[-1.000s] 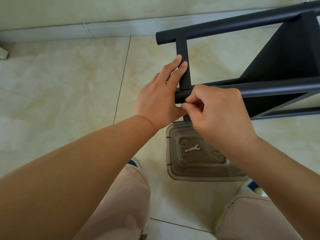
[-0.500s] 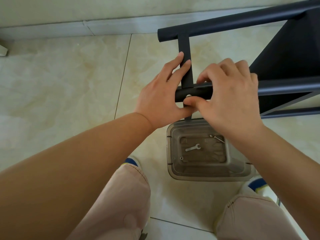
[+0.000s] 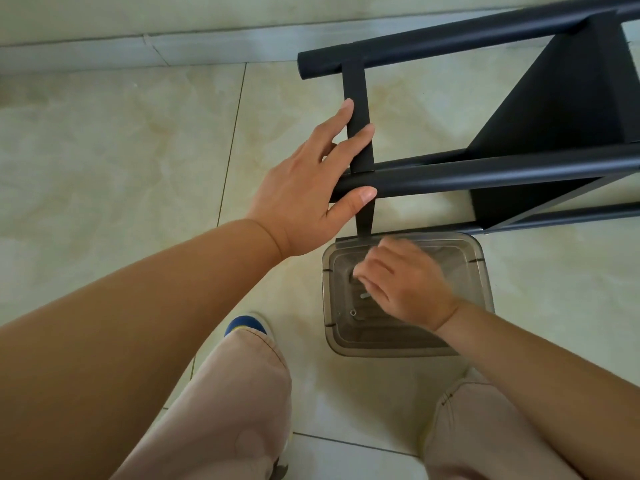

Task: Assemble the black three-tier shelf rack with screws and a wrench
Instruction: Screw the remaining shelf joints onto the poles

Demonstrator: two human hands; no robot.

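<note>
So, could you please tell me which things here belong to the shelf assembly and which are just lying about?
Part of the job:
- black rack frame, steadied by the left hand
- clear plastic tray holding small metal parts
- right hand, reaching into the tray

Just there:
- tiled floor
- baseboard
- blue shoe

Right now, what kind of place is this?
Probably a room in a home, worked on the floor: glossy beige floor tiles with grout lines, a tiled baseboard along the wall, and the black rack lying on its side beside a clear parts tub.
</note>
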